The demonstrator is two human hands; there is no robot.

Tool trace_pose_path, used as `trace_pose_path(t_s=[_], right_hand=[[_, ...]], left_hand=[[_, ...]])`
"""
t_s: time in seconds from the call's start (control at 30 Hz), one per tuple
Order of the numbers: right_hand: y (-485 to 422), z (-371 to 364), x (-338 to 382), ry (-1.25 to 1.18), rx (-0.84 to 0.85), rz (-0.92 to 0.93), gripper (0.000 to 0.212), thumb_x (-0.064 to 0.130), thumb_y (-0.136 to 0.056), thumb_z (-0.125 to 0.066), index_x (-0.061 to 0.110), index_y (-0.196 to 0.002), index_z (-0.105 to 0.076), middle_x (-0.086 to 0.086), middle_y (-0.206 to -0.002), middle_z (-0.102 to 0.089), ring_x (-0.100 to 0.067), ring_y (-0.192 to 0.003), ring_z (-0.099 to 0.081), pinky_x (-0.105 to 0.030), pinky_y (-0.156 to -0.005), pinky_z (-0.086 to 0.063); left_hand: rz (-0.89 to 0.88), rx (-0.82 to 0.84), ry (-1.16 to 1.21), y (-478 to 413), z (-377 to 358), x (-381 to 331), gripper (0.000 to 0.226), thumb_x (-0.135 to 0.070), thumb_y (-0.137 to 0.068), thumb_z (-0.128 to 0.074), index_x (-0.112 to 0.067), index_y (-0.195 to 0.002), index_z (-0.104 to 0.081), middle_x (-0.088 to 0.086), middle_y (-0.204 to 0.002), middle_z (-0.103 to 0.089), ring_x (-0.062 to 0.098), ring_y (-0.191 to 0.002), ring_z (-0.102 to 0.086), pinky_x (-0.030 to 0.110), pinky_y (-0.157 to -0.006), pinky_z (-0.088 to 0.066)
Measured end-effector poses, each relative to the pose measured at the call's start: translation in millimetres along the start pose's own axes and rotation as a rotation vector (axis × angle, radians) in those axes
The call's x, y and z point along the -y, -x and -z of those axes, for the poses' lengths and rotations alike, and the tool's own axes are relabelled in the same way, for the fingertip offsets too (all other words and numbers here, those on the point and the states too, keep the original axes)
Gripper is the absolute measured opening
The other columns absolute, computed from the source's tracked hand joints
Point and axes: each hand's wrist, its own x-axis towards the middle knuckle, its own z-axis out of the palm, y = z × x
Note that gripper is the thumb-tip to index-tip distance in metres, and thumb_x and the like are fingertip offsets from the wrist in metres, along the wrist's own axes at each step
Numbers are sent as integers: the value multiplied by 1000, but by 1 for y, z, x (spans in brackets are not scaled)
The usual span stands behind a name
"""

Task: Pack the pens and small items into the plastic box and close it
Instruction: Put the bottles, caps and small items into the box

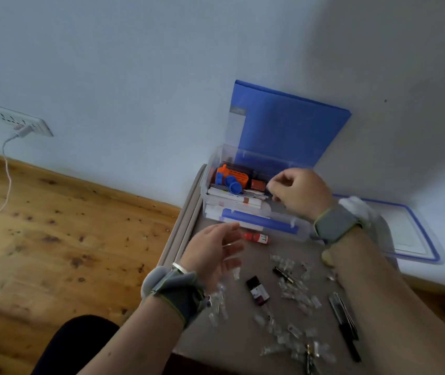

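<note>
Sitting open at the far edge of the worktop (216, 345), the plastic box (259, 221) holds one orange rack (233, 175), two blue caps (234, 186) and several white pens (232, 197); its lid (405, 231) lies alongside. Above it the right hand (301, 194) curls, grip contents unclear; the left hand (213, 250) has its grip spread, empty

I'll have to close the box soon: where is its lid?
In the head view the lid lies flat on the right side, just to the right of the open plastic box.
</note>
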Motion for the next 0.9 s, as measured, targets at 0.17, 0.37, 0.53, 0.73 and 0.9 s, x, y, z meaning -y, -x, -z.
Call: trace_pose_path(t_s=[0.17, 0.37, 0.53, 0.73, 0.9], right_hand=[[85, -27, -27, 89, 379, -97, 10, 31, -82, -66, 24, -76, -66, 9, -73, -67, -2, -67, -61, -18, -64, -50], [117, -83, -58, 304, 337, -150, 24, 39, -76, -67, 23, -93, -60, 2, -96, -63, -13, -82, -55, -21, -68, -42], [122, -88, -61, 280, 293, -166, 15, 36, -78, -59, 30, -91, -62, 6, -92, -66, -13, -82, -61, -27, -71, -50], [144, -72, -61, -177, 72, -151, 21, 42, -74, -68, 36, -89, -55, 15, -77, -61, 1, -71, -57, -16, -61, -44], [144, -67, -59, -226, 144, -56, 17, 31, -82, -64, 36, -98, -59, 17, -80, -61, 1, -73, -58, -14, -66, -48]], left_hand=[[-90, -86, -332, 4, 5, 11, 15, -6, -89, -52, -5, -96, -65, 6, -77, -60, 13, -55, -53, 24, -47, -41], [-52, -83, -379, 6, -3, 29, 14, -1, -87, -52, -8, -90, -64, 4, -72, -57, 12, -51, -51, 18, -40, -36], [-45, -120, -436, 2, -4, 46, 15, -5, -86, -54, -6, -97, -64, 4, -73, -58, 14, -56, -53, 20, -39, -38], [74, -21, -357, 1, -21, 70, 24, -18, -91, -53, -6, -111, -59, 21, -100, -67, 34, -79, -63, 51, -74, -54], [80, -61, -158, 0, -33, 81, 22, -10, -94, -45, 3, -101, -62, 21, -91, -68, 28, -71, -64, 40, -64, -54]])
